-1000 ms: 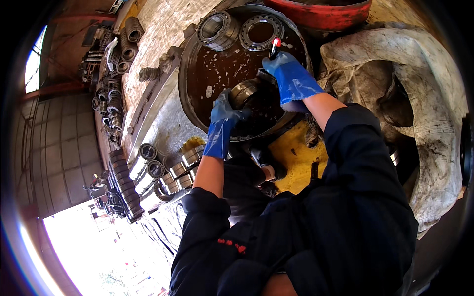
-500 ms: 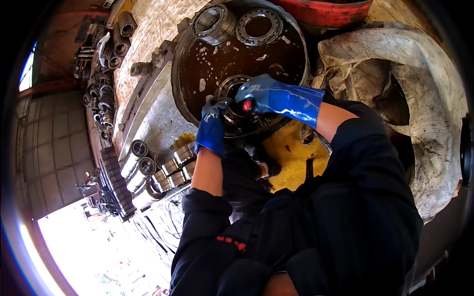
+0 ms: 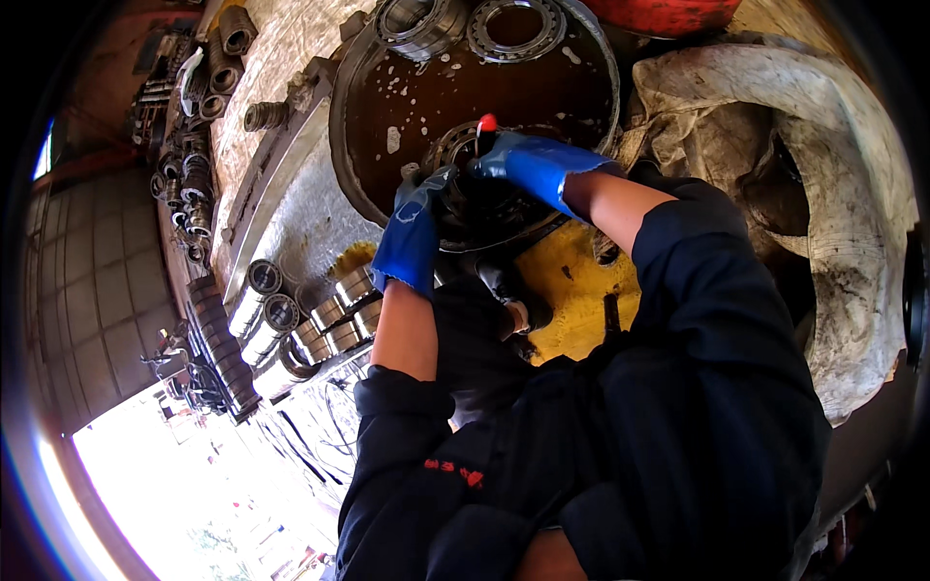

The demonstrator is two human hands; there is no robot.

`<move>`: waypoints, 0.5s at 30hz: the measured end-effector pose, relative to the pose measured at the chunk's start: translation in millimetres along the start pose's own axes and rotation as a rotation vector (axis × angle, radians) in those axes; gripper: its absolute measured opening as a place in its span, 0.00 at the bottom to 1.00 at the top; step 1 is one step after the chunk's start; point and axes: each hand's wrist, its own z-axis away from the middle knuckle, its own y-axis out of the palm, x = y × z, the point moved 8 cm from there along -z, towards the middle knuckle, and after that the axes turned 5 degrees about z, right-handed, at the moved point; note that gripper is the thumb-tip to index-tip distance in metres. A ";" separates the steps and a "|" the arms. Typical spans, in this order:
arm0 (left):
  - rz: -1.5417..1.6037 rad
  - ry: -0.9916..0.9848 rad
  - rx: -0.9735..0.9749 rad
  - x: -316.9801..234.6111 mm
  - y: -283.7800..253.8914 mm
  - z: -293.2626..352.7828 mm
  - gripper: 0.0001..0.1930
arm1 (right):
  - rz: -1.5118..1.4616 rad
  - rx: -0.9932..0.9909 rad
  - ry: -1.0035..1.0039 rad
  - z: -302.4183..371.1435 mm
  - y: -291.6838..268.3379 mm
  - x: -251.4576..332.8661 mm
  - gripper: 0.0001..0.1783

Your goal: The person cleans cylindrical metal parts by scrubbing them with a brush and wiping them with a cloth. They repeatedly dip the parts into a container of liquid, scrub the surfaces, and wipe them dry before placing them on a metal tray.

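My left hand point(image 3: 412, 228), in a blue rubber glove, is closed on the near-left rim of a dark, wet roller bearing point(image 3: 450, 147). The bearing is tilted at the near side of a round metal tub point(image 3: 341, 145) of brown liquid. Over the bearing, my right hand point(image 3: 528, 165), also gloved in blue, grips a small tool with a red end point(image 3: 486, 124) that points up and away from me. The tool's working end is hidden by the glove and the bearing. Two more bearings, one thick point(image 3: 426, 41) and one flatter point(image 3: 557, 27), sit at the tub's far side.
Several shiny bearings point(image 3: 341, 336) stand in rows at the left on a metal surface point(image 3: 291, 198). Farther left are more dark rings point(image 3: 199, 203). A stained white sack point(image 3: 843, 145) lies at the right, a red container point(image 3: 668, 15) beyond the tub. Below is a yellow surface point(image 3: 572, 290).
The red end of the tool has swung from pointing toward me to pointing up and away, as my right hand turned. The view has shifted slightly; my left hand stays at the bearing's rim.
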 end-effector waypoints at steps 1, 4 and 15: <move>0.027 -0.054 -0.007 1.6 2.9 -0.9 0.25 | -0.114 -0.011 0.073 -2.7 -2.4 -9.1 0.21; 0.134 -0.105 0.001 11.9 5.1 -6.5 0.26 | -0.732 -0.023 0.206 -10.1 9.2 -30.4 0.21; 0.440 -0.324 0.007 71.5 -1.0 -54.8 0.32 | -0.423 -0.214 -0.073 21.3 -58.1 11.1 0.22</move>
